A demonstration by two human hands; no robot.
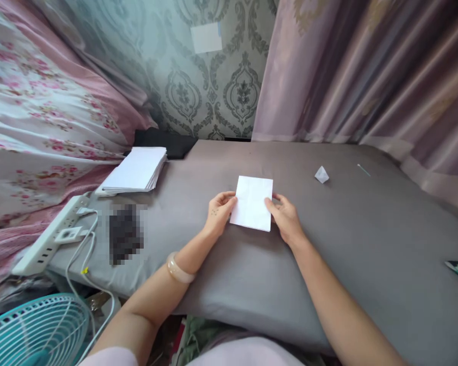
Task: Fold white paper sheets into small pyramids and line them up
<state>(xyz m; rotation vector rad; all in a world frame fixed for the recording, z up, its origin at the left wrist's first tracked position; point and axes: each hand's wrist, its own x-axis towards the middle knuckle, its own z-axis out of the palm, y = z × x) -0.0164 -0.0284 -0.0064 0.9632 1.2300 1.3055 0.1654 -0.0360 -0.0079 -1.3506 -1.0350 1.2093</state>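
A: What was the room like?

B: Gray-covered surface (366,229), patterned wallpaper (213,91) behind it, pinkish curtain (312,76) off to the right. There was a stack of white paper (137,170) on the left, near a power strip (51,236), and a little folded paper shape (322,175) farther right.

A: And the pose?

B: Both forearms (324,282) reached forward, angled inward. The left hand (218,211) pinched one edge of a small white sheet (251,203), thumb on top, and the right hand (287,217) gripped the opposite edge likewise. The sheet was mid-surface, couldn't tell if it touched down.
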